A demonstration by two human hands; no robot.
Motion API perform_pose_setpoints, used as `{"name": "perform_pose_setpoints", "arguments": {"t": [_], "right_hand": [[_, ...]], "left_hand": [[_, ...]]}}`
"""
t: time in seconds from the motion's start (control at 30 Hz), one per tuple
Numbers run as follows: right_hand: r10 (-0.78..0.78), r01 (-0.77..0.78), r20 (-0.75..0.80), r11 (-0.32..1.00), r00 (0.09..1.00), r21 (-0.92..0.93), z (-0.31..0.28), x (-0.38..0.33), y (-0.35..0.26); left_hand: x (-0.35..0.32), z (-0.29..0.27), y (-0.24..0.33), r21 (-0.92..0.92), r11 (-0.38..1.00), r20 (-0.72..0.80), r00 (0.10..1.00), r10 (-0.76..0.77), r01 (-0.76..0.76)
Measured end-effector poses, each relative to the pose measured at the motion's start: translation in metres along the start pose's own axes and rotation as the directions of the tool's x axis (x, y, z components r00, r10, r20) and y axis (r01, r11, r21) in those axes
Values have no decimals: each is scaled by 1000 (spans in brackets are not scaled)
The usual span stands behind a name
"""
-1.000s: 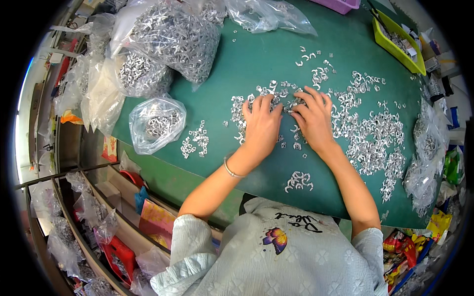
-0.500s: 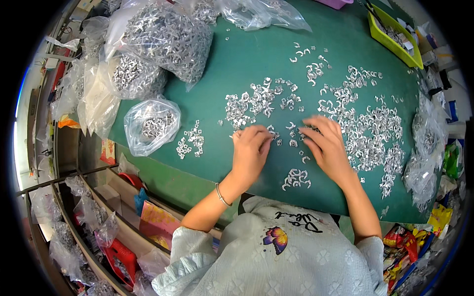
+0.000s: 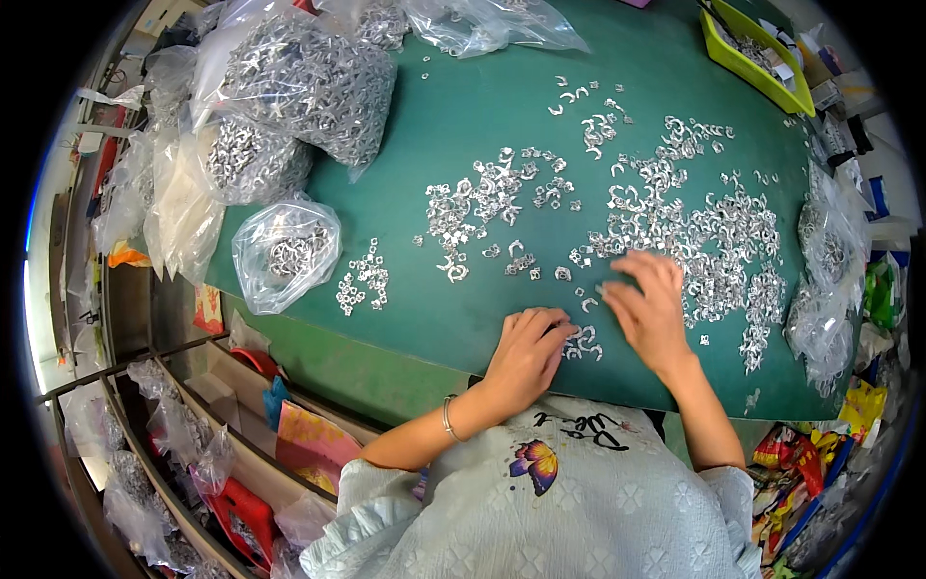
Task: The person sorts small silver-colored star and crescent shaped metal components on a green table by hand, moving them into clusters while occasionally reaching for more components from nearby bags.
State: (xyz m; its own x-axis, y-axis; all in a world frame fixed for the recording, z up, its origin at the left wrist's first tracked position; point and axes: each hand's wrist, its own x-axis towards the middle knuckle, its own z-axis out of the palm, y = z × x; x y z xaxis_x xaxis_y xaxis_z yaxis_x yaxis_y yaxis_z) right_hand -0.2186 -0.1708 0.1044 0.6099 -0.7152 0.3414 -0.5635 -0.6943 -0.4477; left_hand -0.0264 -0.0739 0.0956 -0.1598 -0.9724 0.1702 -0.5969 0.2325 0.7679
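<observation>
My left hand (image 3: pixel 529 359), with a bracelet at the wrist, is near the table's front edge. Its fingers are bent and pressed together at a small group of curved silver metal pieces (image 3: pixel 587 344), partly covering them. What lies between the fingertips is hidden. To its right, my right hand (image 3: pixel 652 311) hovers with thumb and fingers apart, slightly blurred, beside the large spread heap of metal pieces (image 3: pixel 723 253). A few loose pieces lie left of its fingertips. Farther left is another scattered cluster of metal pieces (image 3: pixel 494 191).
Large clear bags of metal pieces (image 3: pixel 307 85) crowd the far left. An open plastic bag (image 3: pixel 287 253) sits below them beside a small patch of pieces (image 3: pixel 365 278). A yellow-green basket (image 3: pixel 762 60) stands far right; more bags (image 3: pixel 822 289) line the right edge.
My left hand has moved toward me and right, from the middle cluster to the small group near the edge. My right hand has shifted slightly nearer. A few pieces now lie at the middle cluster's lower end.
</observation>
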Motion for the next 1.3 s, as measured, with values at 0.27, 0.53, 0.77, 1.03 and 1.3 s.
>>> {"name": "perform_pose_setpoints", "arguments": {"t": [0.27,0.53,0.77,1.03,1.3], "right_hand": [[90,-99,319,995,944,13,10,-42,-34],[441,-377,113,853,890,-361,-28,-79,13],[598,-641,-232,710,767,-292,0,-66,32],[369,-375,-243,927,897,23,34,16,42],[368,-271,-258,900,893,342,-37,-18,57]], "left_hand": [[33,-5,-19,336,932,67,990,122,-137],[39,-16,-25,585,810,51,999,4,-33],[13,30,22,257,928,385,909,157,-269],[19,53,23,93,957,329,916,231,-275],[73,38,23,157,923,284,911,299,-352]]}}
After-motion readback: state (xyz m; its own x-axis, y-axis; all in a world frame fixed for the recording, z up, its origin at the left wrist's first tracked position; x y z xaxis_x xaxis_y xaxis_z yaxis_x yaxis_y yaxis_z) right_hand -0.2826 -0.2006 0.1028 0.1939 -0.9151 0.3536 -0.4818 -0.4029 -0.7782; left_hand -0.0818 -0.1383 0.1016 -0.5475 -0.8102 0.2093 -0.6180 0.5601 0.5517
